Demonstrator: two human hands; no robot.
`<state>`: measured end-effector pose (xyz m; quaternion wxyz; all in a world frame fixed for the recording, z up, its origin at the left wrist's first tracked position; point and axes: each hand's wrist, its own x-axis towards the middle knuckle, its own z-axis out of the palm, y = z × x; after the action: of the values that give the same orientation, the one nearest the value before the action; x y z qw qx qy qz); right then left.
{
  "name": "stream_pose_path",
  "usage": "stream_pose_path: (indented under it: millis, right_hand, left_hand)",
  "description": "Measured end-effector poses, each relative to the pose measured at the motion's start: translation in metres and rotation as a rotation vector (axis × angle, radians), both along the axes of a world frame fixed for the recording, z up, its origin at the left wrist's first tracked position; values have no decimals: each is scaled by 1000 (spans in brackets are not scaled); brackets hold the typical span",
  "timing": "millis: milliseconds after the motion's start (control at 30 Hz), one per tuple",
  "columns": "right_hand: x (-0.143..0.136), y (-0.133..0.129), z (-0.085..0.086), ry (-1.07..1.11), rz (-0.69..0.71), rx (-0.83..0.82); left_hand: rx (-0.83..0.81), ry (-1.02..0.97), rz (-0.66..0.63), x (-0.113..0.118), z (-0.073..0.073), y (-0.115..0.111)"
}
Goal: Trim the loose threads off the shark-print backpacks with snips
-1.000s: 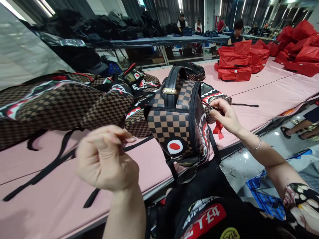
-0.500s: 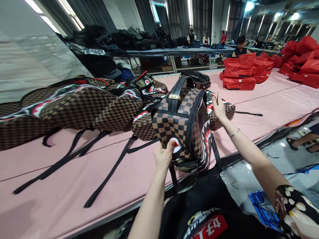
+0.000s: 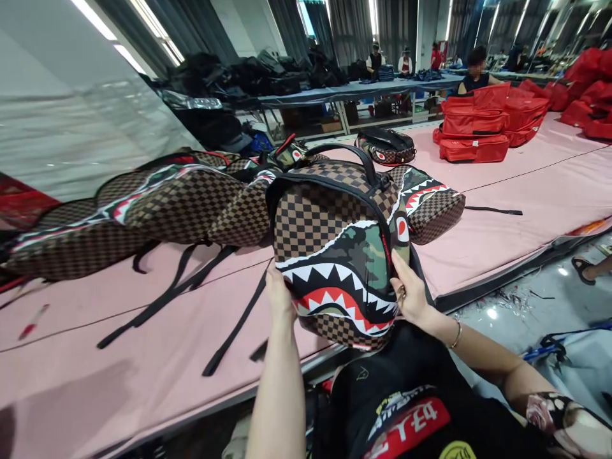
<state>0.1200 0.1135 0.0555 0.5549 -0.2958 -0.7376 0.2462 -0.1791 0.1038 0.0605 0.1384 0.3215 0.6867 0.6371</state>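
Note:
A brown-and-black checkered backpack (image 3: pixel 335 255) with a camouflage patch and a red-and-white shark mouth faces me at the table's near edge. My left hand (image 3: pixel 281 296) grips its left side, the fingers partly hidden behind it. At its right side my right hand (image 3: pixel 410 290) is closed on the bag's edge, just below the printed eye; something small and dark shows at its fingers, too small to make out. The bag's black handle arches over its top. Behind it on the right lies another checkered shark bag (image 3: pixel 433 204).
More checkered bags (image 3: pixel 176 204) lie along the left, their black straps (image 3: pixel 162 303) trailing over the pink table (image 3: pixel 157 376). A small round bag (image 3: pixel 386 148) sits behind. Red bags (image 3: pixel 473 124) are stacked at the back right, near a seated person (image 3: pixel 475 73).
The backpack has turned from its side to show its shark-mouth face. My right hand has come down from beside its top onto its right side. My left hand has moved to the left edge.

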Motion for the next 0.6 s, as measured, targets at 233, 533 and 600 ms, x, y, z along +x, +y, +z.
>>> stream_pose_path:
  millis: [233, 533, 600]
  right_hand:
    - [-8, -17, -6, -49, 52, 68]
    - [3, 26, 77, 200, 119, -35]
    - [2, 39, 100, 164, 193, -53]
  left_hand:
    - [80, 80, 227, 10, -36, -32]
    - [163, 178, 413, 9, -25, -38]
    - [236, 252, 445, 30, 5, -39]
